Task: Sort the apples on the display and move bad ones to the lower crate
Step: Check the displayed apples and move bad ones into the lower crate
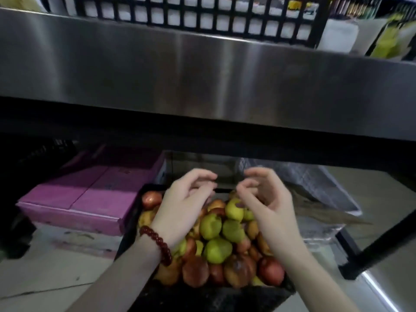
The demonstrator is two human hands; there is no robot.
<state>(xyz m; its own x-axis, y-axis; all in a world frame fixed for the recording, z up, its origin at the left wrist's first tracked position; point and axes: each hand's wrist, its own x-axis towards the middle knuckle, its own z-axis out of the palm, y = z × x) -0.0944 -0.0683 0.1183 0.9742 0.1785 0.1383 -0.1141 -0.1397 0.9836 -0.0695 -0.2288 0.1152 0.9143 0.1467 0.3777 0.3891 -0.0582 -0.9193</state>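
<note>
A black lower crate (132, 224) sits on the floor under the steel display shelf, heaped with green and red apples (217, 249); several red ones near the front look bruised and brown. My left hand (184, 199), with a red bead bracelet on its wrist, hovers over the crate's far left part, fingers loosely curled and holding nothing. My right hand (263, 197) hovers over the far right part, fingers also loosely curled and empty. Neither hand touches an apple that I can see.
A broad stainless steel shelf front (202, 82) hangs just above the hands. A black crate (198, 16) stands on top of it. A purple cardboard box (90, 194) lies left of the crate. A black shelf leg (378, 248) slants at right.
</note>
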